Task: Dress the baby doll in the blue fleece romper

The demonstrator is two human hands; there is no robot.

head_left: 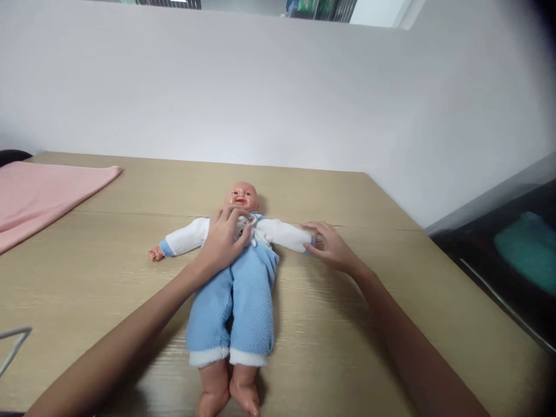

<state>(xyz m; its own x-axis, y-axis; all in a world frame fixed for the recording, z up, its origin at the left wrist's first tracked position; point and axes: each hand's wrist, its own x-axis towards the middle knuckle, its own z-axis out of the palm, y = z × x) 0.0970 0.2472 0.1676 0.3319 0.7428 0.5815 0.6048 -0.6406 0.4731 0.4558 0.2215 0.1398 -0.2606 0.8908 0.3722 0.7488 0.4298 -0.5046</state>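
Observation:
A baby doll [252, 278] lies on its back on the wooden table, dressed in a blue and white fleecy outfit with white sleeves. Its head points away from me and its bare feet toward me; both arms stretch out sideways. My left hand [228, 234] rests on the doll's chest, fingers laid flat and thumb apart, covering part of the chest design. At the end of the doll's sleeve on the right, my right hand [330, 246] has its thumb and fingers around the blue cuff [313, 241], partly hiding the doll's small hand.
A pink cloth [47, 194] is spread at the table's left side. A white cable-like piece [17, 341] shows at the left edge. Behind the wooden table [330, 336] stands a white wall [217, 92]. On the right, beyond the table edge, is a dark surface with a greenish bundle [532, 252].

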